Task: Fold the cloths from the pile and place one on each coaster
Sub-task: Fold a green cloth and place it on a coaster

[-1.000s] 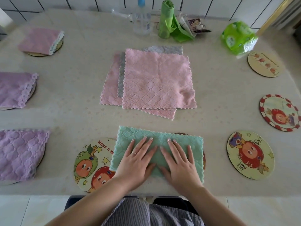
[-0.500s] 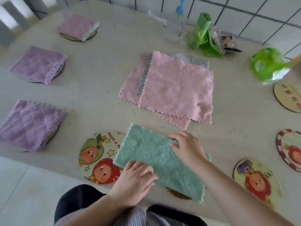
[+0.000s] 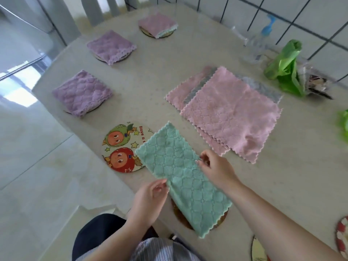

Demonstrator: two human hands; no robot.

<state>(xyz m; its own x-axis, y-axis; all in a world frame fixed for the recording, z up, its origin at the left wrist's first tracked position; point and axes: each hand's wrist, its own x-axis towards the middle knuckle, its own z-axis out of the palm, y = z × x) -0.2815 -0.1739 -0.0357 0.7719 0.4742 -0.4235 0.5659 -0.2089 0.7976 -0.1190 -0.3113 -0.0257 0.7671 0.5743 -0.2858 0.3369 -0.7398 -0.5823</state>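
With the left hand (image 3: pixel 150 196) and right hand (image 3: pixel 216 166) each pinching a long edge of the green cloth (image 3: pixel 180 178) (already halved), bring the far end back toward the hands, edges matched.

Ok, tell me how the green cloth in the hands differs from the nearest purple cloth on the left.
The green cloth is a long strip, folded once; the purple cloth is folded into a compact square. The green one is pinched at mid-length by the left hand and right hand, while nobody touches the purple one. The purple one sits squarely on its coaster; the green one only overlaps a coaster at its near end. Both share a quilted texture and scalloped edges.
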